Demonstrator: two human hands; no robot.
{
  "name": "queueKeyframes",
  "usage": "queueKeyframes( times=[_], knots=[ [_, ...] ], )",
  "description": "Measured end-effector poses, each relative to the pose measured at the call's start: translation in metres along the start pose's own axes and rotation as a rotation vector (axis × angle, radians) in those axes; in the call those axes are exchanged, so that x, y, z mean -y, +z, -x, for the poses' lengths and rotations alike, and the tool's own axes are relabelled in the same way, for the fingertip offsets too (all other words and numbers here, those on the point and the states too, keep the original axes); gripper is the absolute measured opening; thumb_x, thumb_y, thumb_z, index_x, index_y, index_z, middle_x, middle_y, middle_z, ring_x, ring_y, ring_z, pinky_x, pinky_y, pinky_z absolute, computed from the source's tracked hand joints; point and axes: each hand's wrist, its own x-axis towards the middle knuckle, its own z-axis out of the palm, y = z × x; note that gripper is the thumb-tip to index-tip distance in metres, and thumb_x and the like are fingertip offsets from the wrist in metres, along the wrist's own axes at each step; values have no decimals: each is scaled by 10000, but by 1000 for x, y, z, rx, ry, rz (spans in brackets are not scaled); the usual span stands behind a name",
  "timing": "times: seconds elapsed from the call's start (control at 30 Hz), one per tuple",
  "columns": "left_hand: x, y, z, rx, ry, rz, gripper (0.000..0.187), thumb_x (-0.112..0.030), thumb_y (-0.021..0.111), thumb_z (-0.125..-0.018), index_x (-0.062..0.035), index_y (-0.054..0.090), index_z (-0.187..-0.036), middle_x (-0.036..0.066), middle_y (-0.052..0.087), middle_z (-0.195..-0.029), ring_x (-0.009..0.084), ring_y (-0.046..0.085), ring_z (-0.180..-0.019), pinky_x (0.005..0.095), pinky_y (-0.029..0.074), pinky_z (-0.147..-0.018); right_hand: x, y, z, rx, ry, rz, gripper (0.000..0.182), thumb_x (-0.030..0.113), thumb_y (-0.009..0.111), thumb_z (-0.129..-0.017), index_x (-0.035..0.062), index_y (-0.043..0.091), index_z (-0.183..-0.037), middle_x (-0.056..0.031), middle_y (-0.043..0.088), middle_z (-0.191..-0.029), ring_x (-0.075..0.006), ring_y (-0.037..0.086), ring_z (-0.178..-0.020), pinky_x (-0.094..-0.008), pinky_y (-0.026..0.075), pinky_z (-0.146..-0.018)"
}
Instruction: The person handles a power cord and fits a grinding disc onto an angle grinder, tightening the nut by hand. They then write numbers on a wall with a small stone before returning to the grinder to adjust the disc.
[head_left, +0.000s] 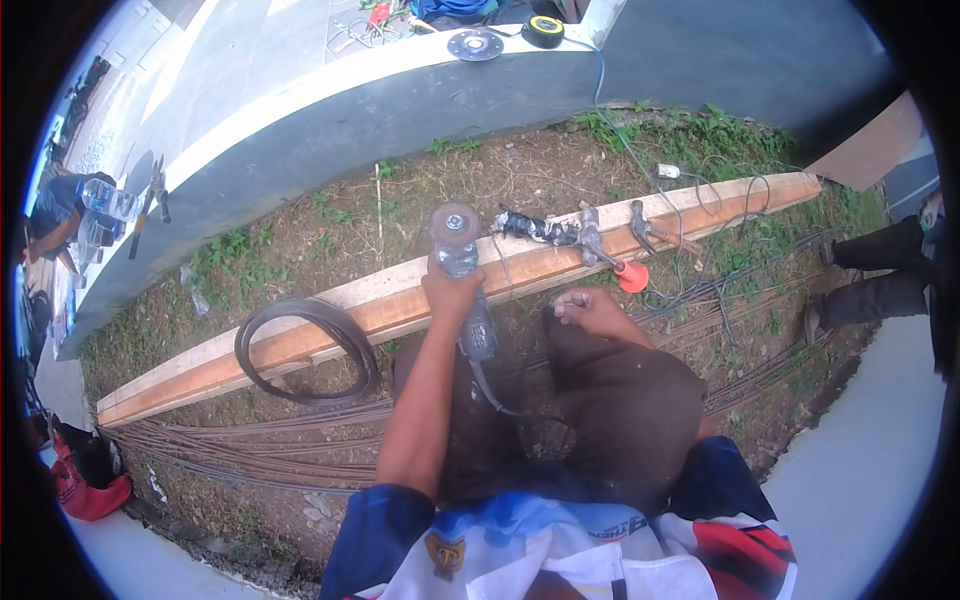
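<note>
Jersey sleeve and bent knees fill foreground. Left hand (pixel 450 290) wrapped tight round angle grinder (pixel 462 290), disc up, over long wooden plank (pixel 380 310) on grass. Right hand (pixel 590 308) curled in loose fist, resting on knee — holding nothing visible. Wire coil (pixel 305 350) looped over plank; thin steel rods (pixel 250 450) along ground. Risk: one-handed grip — grinder could kick; trailing cord could snag.

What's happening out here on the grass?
A person crouches over a long wooden plank lying on the ground. Their left hand grips an angle grinder, its disc up over the plank. The right hand rests as a loose fist on the knee, holding nothing. A coil of wire lies across the plank.
</note>
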Motion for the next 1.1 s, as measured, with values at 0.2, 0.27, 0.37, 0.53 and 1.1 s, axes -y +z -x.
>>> queueKeyframes(
  times=[0.2, 0.27, 0.37, 0.53, 1.1],
  knots=[
    [-12, 7, 2, -161, -108, -443, 962, -462, 830, -646, -43, 460, -1429, 325, 549, -1249, 481, 526, -1202, 544, 404, -1069, 8, -10, 0, -71, -29, 67, 129, 103, 714, -922, -2, 714, -998, -28, 705, -821, -91, 635, -732, -270, 503, -685],
    [-9, 3, 2, -162, -73, -418, 929, -470, 814, -656, -44, 480, -1411, 328, 541, -1248, 483, 519, -1202, 549, 407, -1059, -7, -13, -1, -105, -33, 16, 78, 84, 716, -918, 7, 707, -931, -32, 697, -780, -94, 621, -727, -281, 491, -674],
    [-2, -3, 3, -137, -10, -371, 879, -454, 804, -657, -38, 513, -1375, 332, 537, -1236, 490, 522, -1189, 555, 408, -1048, 3, -12, 9, -185, 38, -37, 84, 95, 706, -927, 12, 700, -938, -31, 687, -757, -99, 623, -722, -284, 482, -657],
    [7, -5, 11, -93, 117, -379, 982, -489, 841, -682, -56, 452, -1473, 333, 505, -1303, 472, 513, -1226, 510, 398, -1071, 15, -9, 16, -249, -106, -126, 161, 152, 703, -952, -1, 696, -1001, -34, 685, -797, -104, 633, -729, -286, 498, -661],
    [23, -11, -9, 20, 77, -275, 962, -499, 832, -718, -60, 461, -1489, 321, 530, -1260, 459, 537, -1200, 493, 407, -1059, -63, -152, 199, -1292, -450, -1629, 721, 497, 475, -1009, 88, 229, -1550, -233, 273, -1593, -456, 366, -1432, -654, 355, -1116]
  ],
)
